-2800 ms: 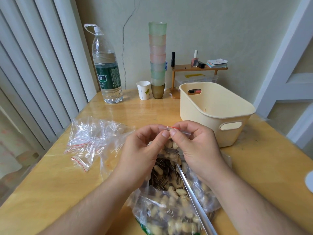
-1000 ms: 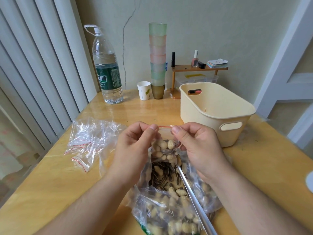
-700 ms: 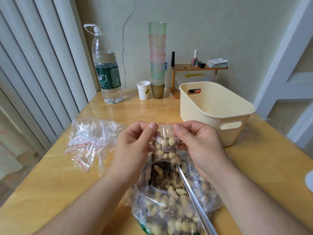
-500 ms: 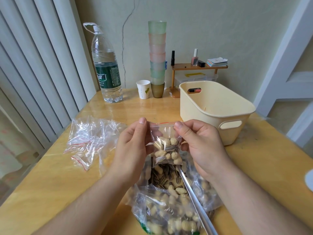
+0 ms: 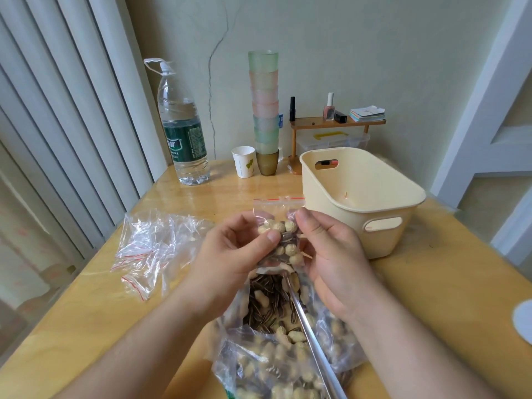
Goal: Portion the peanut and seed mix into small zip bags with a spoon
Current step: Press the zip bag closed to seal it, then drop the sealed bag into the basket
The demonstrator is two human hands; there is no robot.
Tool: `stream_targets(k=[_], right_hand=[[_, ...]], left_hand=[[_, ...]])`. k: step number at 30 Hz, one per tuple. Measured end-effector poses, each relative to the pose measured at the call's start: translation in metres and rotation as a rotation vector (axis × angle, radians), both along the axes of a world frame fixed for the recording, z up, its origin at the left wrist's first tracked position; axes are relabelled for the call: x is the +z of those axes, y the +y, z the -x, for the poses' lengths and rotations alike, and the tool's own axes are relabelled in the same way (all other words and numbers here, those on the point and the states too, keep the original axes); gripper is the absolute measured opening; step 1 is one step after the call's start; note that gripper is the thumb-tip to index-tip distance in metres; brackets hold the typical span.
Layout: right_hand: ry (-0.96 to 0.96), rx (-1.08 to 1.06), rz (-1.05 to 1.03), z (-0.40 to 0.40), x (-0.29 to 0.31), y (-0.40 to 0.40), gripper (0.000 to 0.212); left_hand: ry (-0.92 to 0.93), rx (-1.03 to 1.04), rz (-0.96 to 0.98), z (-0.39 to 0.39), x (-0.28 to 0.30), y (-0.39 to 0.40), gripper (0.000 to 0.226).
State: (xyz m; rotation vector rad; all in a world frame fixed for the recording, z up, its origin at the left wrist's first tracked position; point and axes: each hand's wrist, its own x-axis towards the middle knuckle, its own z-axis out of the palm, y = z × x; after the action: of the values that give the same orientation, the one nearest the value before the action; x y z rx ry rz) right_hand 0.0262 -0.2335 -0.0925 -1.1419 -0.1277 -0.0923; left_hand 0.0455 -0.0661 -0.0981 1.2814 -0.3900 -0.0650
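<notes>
A small zip bag [image 5: 280, 234] with a red strip along its top, filled with peanuts and striped seeds, stands upright between my hands. My left hand [image 5: 233, 254] grips its left side, thumb pressed on the front. My right hand [image 5: 331, 254] pinches its right upper edge. Below them lies the big open plastic bag of peanut and seed mix [image 5: 276, 335]. A metal spoon [image 5: 313, 341] rests in that bag, handle pointing toward me; neither hand holds it.
A heap of empty small zip bags [image 5: 155, 243] lies left on the wooden table [image 5: 431, 312]. A cream plastic basket [image 5: 359, 194] stands right of my hands. At the back are a water bottle [image 5: 182, 133], a paper cup [image 5: 244, 161], stacked cups [image 5: 264, 110] and a small shelf [image 5: 336, 122].
Both hands slid from the bag's top strip down to its sides. The small bag now stands taller, its red strip clear above my fingers.
</notes>
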Motion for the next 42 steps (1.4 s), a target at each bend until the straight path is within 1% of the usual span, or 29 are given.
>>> stream_targets(k=[2,4,5,7,8,9,11,12,14,16,17,19,21,23,26,28,30,32,33,35,38,40,42], right_hand=[[-0.027,-0.027,0.005,0.002,0.004,-0.002,0.022],[-0.054,-0.083,-0.003,0.0,0.005,-0.006,0.02],[-0.062,-0.115,0.01,0.001,0.008,-0.007,0.018],[-0.082,-0.167,0.027,0.0,0.011,-0.013,0.01],[-0.091,-0.191,0.026,-0.001,0.013,-0.017,0.015],[-0.089,-0.213,0.023,0.0,0.017,-0.021,0.02],[-0.107,-0.262,0.045,-0.004,0.028,-0.031,0.016],[-0.124,-0.294,0.059,-0.006,0.034,-0.038,0.013],[-0.162,-0.377,0.101,-0.009,0.052,-0.055,0.012],[-0.205,-0.479,0.23,-0.012,0.07,-0.08,0.016],[-0.22,-0.507,0.303,-0.012,0.078,-0.093,0.016],[-0.22,-0.535,0.402,-0.014,0.088,-0.118,0.015],[-0.192,-0.561,0.436,-0.016,0.094,-0.135,0.016],[-0.16,-0.58,0.482,-0.018,0.096,-0.146,0.017],[-0.097,-0.548,0.625,-0.025,0.093,-0.153,0.014],[-0.064,-0.524,0.796,-0.03,0.088,-0.15,0.014],[-0.06,-0.506,1.044,-0.034,0.084,-0.14,0.015],[-0.039,-0.501,1.288,-0.038,0.08,-0.128,0.016],[-0.003,-0.499,1.354,-0.043,0.076,-0.123,0.017],[0.128,-0.481,1.363,-0.057,0.064,-0.12,0.02],[0.321,-0.444,1.288,-0.076,0.045,-0.121,0.018],[0.35,-0.409,1.274,-0.082,0.039,-0.12,0.014],[0.347,-0.388,1.202,-0.084,0.036,-0.118,0.016]], left_hand=[[-0.019,-0.042,-0.055,-0.004,0.007,-0.001,0.031],[-0.023,-0.067,-0.098,-0.008,0.018,-0.003,0.034],[0.009,-0.083,-0.103,-0.008,0.026,-0.006,0.039],[0.134,-0.094,-0.092,-0.014,0.04,-0.014,0.064],[0.189,-0.083,-0.102,-0.02,0.046,-0.021,0.069],[0.23,-0.072,-0.125,-0.027,0.052,-0.03,0.066],[0.27,0.007,-0.246,-0.045,0.062,-0.052,0.039],[0.284,0.053,-0.328,-0.056,0.064,-0.064,0.031],[0.323,0.072,-0.469,-0.075,0.065,-0.085,0.034],[0.408,0.024,-0.606,-0.085,0.066,-0.102,0.041],[0.448,-0.01,-0.648,-0.086,0.067,-0.107,0.043],[0.484,-0.042,-0.654,-0.088,0.066,-0.113,0.043],[0.451,-0.019,-0.604,-0.086,0.064,-0.115,0.034],[0.368,0.005,-0.562,-0.078,0.061,-0.116,0.024],[0.216,0.075,-0.541,-0.054,0.057,-0.118,0.02],[0.159,0.088,-0.51,-0.035,0.053,-0.12,0.02],[0.1,0.086,-0.492,-0.02,0.045,-0.119,0.015],[0.038,0.105,-0.481,-0.009,0.038,-0.117,0.022],[0.025,0.115,-0.478,-0.007,0.034,-0.116,0.026],[0.012,0.122,-0.469,-0.003,0.029,-0.114,0.028],[-0.022,0.117,-0.467,0.002,0.025,-0.111,0.027],[-0.029,0.095,-0.474,0.005,0.025,-0.109,0.033],[-0.007,0.066,-0.465,0.006,0.024,-0.108,0.038]])
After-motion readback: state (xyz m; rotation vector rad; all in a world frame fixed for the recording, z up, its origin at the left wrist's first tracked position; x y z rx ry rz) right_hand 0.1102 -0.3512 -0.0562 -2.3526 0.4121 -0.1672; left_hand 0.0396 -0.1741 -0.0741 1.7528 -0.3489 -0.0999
